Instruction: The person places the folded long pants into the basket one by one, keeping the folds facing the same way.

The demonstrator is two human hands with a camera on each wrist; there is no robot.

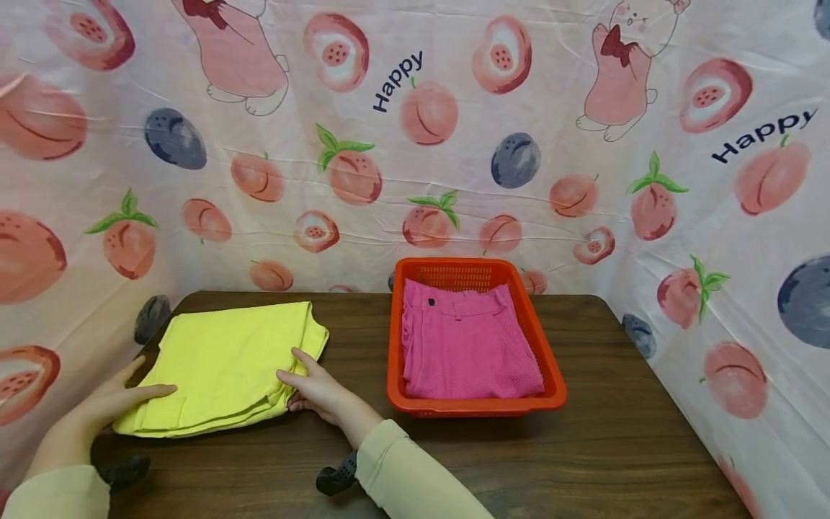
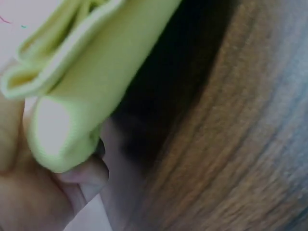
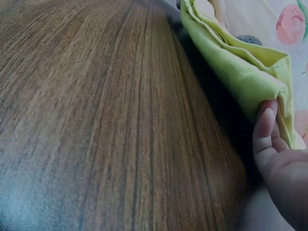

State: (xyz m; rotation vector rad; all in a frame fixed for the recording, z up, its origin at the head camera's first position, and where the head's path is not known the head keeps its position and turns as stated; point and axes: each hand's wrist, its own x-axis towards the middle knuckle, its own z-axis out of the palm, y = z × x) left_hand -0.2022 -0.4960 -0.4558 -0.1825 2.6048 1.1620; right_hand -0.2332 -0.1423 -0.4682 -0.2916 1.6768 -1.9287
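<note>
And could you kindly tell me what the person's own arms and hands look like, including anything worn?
The left hand and right hand are ungloved. Both arms wear plain, pale cream sleeves. By each wrist shows a curved black piece, dotted with small holes on its surface. I see no cables.

**Brown table (image 1: 622, 404) is bearing an orange basket (image 1: 476, 406)**

The table is showing dark, streaky wood grain and is ending in rounded corners at the back. The basket is standing upright right of the middle, toward the back edge. At the left, a folded yellow cloth (image 1: 227, 360) is spreading over the tabletop; its near edge is perhaps hanging clear, shadow obscuring any contact.
</note>
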